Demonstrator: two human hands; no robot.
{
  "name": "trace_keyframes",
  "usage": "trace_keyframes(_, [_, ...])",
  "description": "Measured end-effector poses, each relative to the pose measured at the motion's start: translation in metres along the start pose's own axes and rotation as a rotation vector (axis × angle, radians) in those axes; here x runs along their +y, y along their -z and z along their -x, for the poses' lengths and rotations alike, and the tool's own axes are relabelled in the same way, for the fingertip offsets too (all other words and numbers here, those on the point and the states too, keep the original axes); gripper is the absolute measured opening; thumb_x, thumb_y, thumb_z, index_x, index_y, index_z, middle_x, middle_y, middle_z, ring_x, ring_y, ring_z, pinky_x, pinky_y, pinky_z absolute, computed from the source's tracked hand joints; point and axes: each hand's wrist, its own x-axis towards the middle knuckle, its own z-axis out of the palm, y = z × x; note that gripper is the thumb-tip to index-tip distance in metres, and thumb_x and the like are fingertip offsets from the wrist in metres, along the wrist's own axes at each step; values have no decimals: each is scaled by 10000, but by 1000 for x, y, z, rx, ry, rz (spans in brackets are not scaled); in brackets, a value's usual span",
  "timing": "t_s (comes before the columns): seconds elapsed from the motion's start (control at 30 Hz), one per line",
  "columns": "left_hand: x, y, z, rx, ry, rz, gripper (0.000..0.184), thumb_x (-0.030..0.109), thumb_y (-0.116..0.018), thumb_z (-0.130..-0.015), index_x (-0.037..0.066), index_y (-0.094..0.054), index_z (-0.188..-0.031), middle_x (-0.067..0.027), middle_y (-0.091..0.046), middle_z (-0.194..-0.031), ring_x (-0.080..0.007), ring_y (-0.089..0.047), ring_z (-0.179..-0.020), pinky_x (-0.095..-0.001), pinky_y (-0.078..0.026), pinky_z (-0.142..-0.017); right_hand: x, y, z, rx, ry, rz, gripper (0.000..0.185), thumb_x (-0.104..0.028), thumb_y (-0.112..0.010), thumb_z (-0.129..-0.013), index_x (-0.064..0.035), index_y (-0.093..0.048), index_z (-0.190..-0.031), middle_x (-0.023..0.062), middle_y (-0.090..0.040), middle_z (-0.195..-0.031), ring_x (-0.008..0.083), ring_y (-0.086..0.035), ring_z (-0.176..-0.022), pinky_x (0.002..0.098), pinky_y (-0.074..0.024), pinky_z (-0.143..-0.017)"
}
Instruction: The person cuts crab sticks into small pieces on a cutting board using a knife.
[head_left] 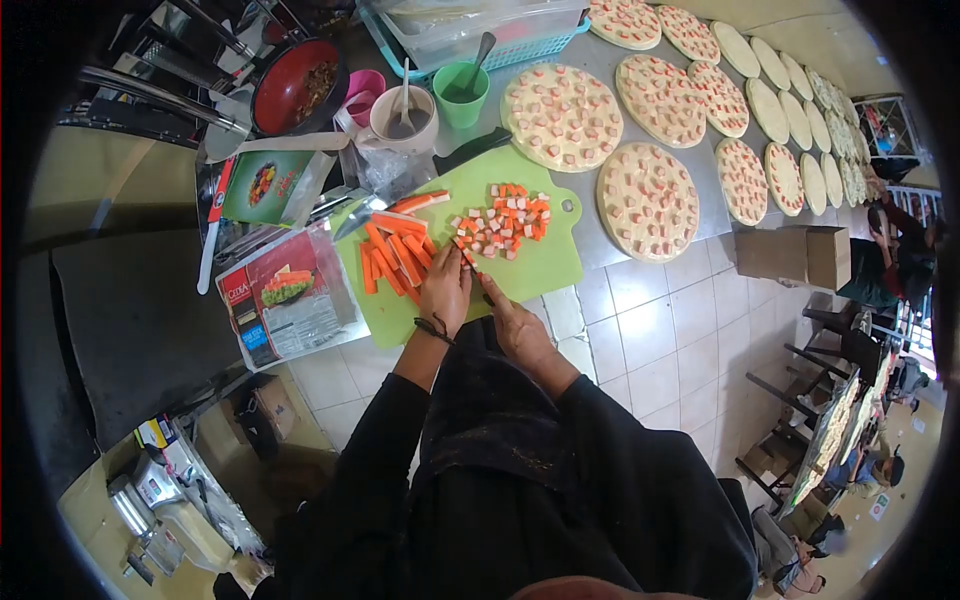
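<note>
A green cutting board [555,250] lies at the edge of the metal table. On its left part is a pile of orange and white crab sticks [395,250]; cut cubes [505,220] are heaped at its upper middle. My left hand [445,288] has its fingers pressed together on a stick [464,250] beside the cubes. Just to the right, my right hand [518,328] is closed around a knife, mostly hidden by the fingers, with its tip end at the stick. A red crab stick package [285,295] lies left of the board.
Topped round dough bases [648,203] cover the table to the right. Behind the board stand a mug [415,128], a green cup [460,105], a dark-handled knife [475,148] and a red bowl [290,90]. A cardboard box [790,256] and several people are at the right.
</note>
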Motion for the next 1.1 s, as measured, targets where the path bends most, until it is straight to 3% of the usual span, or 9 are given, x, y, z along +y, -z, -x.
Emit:
trace_keyframes(0.1, [2, -1, -3, -4, 43, -6, 332, 99, -560, -847, -59, -531, -1137, -220, -555, -1163, -355, -577, -1028, -402, -498, -860, 0, 2, 7, -59, -72, 28, 583, -43, -443, -904, -148, -246, -1443, 295, -602, -1004, 431, -611, -871, 455, -508, -732])
trace_keyframes(0.17, [3, -2, -2, -6, 94, -6, 328, 94, -568, -840, -59, -532, -1128, -218, -556, -1161, -355, -578, -1027, -402, -497, -861, 1, 5, 19, -153, -193, 92, 599, -56, -449, -889, -182, -266, -1445, 228, -635, -900, 395, -627, -757, 451, -511, -670])
trace_keyframes(0.27, [1, -5, -4, 29, 82, -16, 347, 67, -583, -820, -56, -522, -1138, -222, -559, -1150, -365, -571, -1032, -411, -499, -852, 10, 5, 29, 59, -14, -58, 592, -52, -455, -890, -179, -275, -1439, 226, -629, -795, 401, -620, -729, 452, -502, -656])
trace_keyframes(0.4, [6, -2, -11, -41, 247, 117, 371, 39, -600, -790, -36, -520, -1144, -233, -542, -1164, -385, -558, -1044, -423, -500, -843, 18, 14, 21, 20, 1, -105, 573, -47, -456, -893, -161, -292, -1430, 226, -619, -766, 400, -612, -716, 454, -495, -650])
trace_keyframes(0.63, [12, 27, -3, 167, 29, 46, 311, 7, -596, -766, 31, -544, -1072, -215, -535, -1078, -381, -555, -989, -436, -474, -840, -12, 16, 25, 35, -18, -59, 561, -37, -468, -894, -134, -302, -1421, 235, -620, -819, 380, -618, -781, 454, -491, -700])
trace_keyframes(0.73, [-7, 34, 4, 330, 87, -27, 259, 72, -638, -768, 43, -560, -1013, -147, -524, -890, -337, -542, -841, -425, -456, -745, -6, 1, 22, 32, 131, -109, 572, -63, -460, -905, -155, -264, -1434, 231, -622, -817, 381, -619, -780, 449, -500, -704])
trace_keyframes(0.83, [-13, 41, 7, 240, 297, -41, 261, 129, -672, -761, 41, -557, -978, -147, -524, -894, -338, -538, -851, -423, -453, -750, 0, 5, 17, -111, -35, -55, 566, -75, -453, -910, -175, -266, -1435, 240, -623, -810, 382, -623, -739, 457, -502, -682])
trace_keyframes(0.97, [-6, 40, -1, 256, 271, -221, 408, 292, -740, -699, 47, -547, -963, -149, -521, -893, -352, -529, -889, -438, -446, -771, 12, 6, 9, -7, 12, -38, 569, -78, -454, -911, -187, -266, -1437, 246, -618, -781, 385, -623, -703, 469, -495, -658])
trace_keyframes(1.1, [-4, 35, -13, 236, 339, -406, 430, 308, -747, -674, 49, -547, -953, -146, -541, -870, -347, -559, -850, -430, -467, -739, 8, 8, 10, 13, 4, -60, 568, -86, -448, -912, -185, -260, -1439, 250, -616, -784, 396, -620, -725, 474, -493, -662])
